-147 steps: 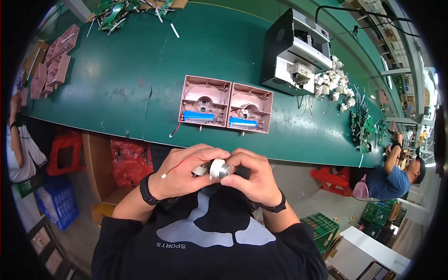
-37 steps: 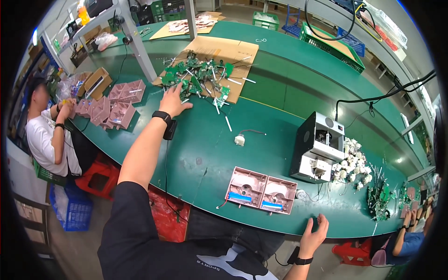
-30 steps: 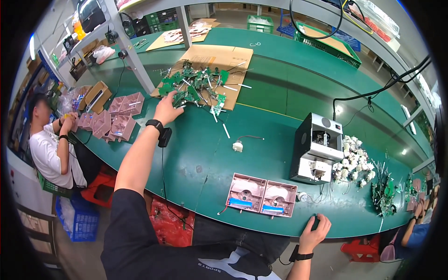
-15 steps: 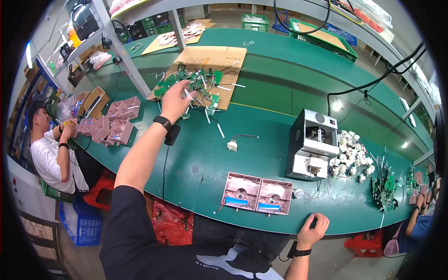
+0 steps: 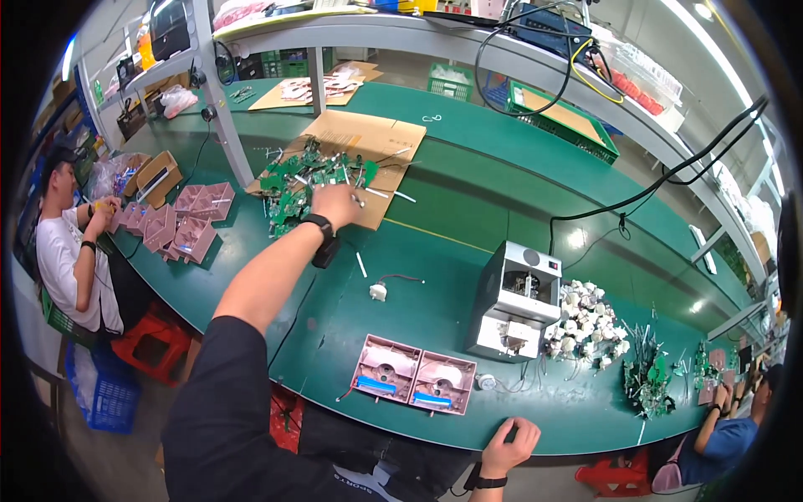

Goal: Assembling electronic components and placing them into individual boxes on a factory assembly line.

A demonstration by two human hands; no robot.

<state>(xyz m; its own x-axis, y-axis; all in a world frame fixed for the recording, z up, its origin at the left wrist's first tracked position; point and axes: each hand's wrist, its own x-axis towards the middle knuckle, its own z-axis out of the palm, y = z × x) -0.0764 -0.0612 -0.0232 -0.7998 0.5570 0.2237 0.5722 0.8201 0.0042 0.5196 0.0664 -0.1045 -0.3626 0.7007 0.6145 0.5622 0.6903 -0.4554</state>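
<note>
My left hand reaches to the near side of a tangled heap of green circuit boards with wires and white strips, which lies partly on a flat cardboard sheet. Its fingers are bent down into the heap, and what they grip is hidden. At the table's near edge rests my right hand, fingers loosely curled, thumb apart, holding nothing. Left of it two pink open housings stand side by side, each with a blue cylinder inside. A small white part with a wire lies farther back.
A grey-black machine stands right of centre, beside a pile of white parts. More boards lie farther right. Pink housings are stacked at left near a seated person. Black cables hang over the table.
My left hand has moved lower, to the heap's near side. The view has shifted, so the table things appear farther left and lower. My right hand stays at the table edge.
</note>
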